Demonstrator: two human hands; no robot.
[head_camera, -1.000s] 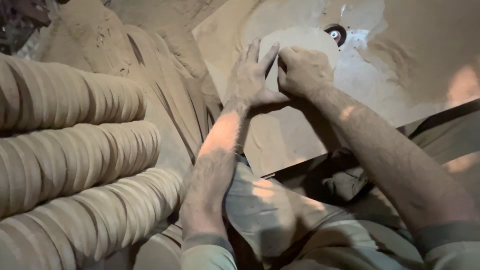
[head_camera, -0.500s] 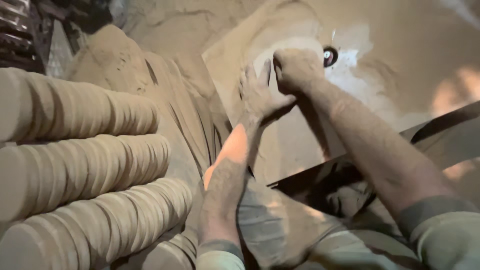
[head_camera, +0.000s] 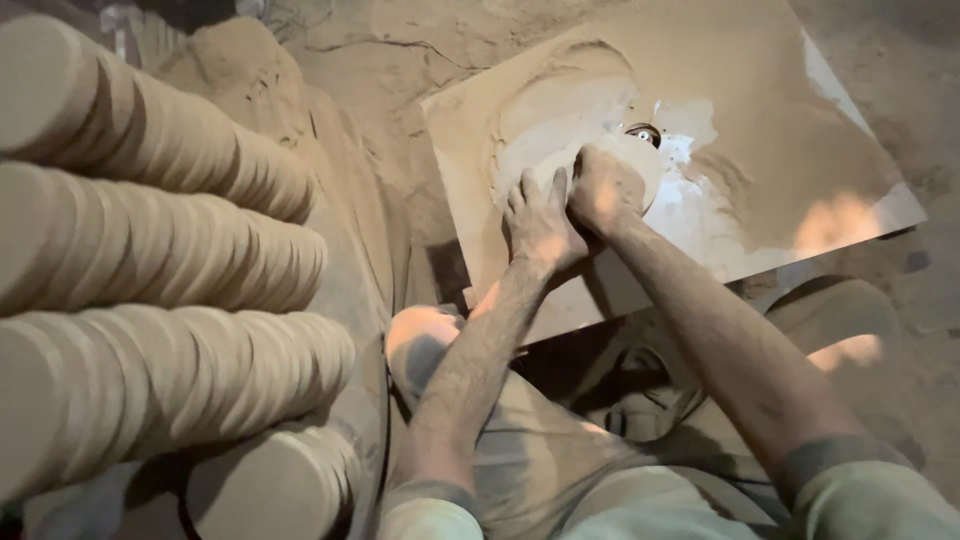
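Dusty flat board (head_camera: 760, 130) is sitting upper right of frame. Left hand (head_camera: 538, 222) and right hand (head_camera: 603, 190) are pressing a pale disc (head_camera: 640, 160) on it, fingers together. Stacked discs (head_camera: 150, 260) are filling the left.

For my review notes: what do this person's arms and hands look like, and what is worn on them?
Both forearms are bare and dusted with pale powder. The left hand and right hand are bare too: no gloves, rings or watch show. Short sleeves end above the elbows, each a light greenish fabric edged with a darker grey-green cuff. The left sleeve and right sleeve look dusty.
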